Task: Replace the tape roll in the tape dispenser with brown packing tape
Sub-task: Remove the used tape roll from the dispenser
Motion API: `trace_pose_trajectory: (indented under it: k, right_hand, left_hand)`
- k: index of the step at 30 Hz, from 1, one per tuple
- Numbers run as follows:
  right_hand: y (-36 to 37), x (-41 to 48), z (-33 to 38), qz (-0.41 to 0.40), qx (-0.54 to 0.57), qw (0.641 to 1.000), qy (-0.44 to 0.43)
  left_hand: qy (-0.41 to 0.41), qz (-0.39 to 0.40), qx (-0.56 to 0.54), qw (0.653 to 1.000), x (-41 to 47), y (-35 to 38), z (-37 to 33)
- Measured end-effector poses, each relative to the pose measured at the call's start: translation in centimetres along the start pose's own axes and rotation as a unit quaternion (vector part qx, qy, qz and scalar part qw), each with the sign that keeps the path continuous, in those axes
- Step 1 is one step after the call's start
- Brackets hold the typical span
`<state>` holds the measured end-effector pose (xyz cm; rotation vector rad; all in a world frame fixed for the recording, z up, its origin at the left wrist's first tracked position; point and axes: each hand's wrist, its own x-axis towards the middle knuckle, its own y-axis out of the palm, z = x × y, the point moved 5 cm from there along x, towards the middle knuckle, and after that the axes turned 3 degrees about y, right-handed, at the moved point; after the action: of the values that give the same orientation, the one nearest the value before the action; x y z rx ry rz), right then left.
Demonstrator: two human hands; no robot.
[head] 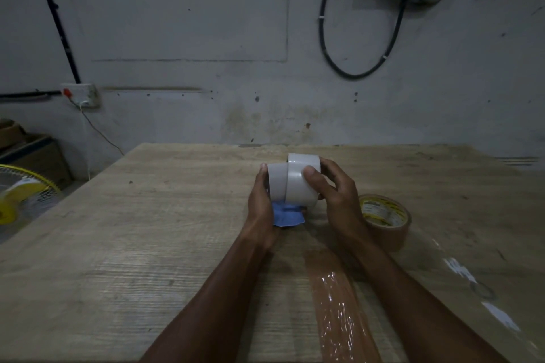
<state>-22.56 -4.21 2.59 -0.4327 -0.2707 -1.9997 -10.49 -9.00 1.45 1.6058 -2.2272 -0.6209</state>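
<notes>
Wooden table (147, 244) against stained grey wall (177, 38)

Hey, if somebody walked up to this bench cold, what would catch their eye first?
Probably the pale tape roll raised mid-table, gripped between the left hand and right hand, with a blue dispenser part showing just beneath it. Next, the brown packing tape roll lying on the wooden table beside the right wrist. A yellow fan sits at the far left.

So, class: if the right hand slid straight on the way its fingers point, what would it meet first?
Probably the left hand, just beyond the white tape roll the right hand already holds; depth is unclear.
</notes>
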Motion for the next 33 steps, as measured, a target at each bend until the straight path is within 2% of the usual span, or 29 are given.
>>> trace_pose_trajectory:
  k: [17,19,23,25,33]
  right_hand:
    - [-0.2,0.4,-0.4,-0.049,-0.054,0.997,-0.024]
    - [-0.4,0.4,-0.3,-0.056,-0.046,0.997,-0.028]
    - [-1.1,0.6,0.0,-0.085,-0.003,0.996,-0.037]
    - [-1.1,0.6,0.1,-0.088,0.016,0.995,-0.037]
    - [-1.4,0.8,0.0,-0.083,0.066,0.994,-0.008]
  left_hand:
    - [-0.006,0.012,-0.034,0.999,1.5,-0.8,0.9]
    - [-0.007,0.008,-0.054,0.998,1.8,-1.3,1.0]
    - [-0.045,-0.003,-0.177,0.983,3.5,-2.7,1.9]
    - [-0.05,-0.017,-0.188,0.981,4.1,-3.3,2.5]
    - [-0.072,0.037,-0.199,0.977,4.9,-2.1,2.9]
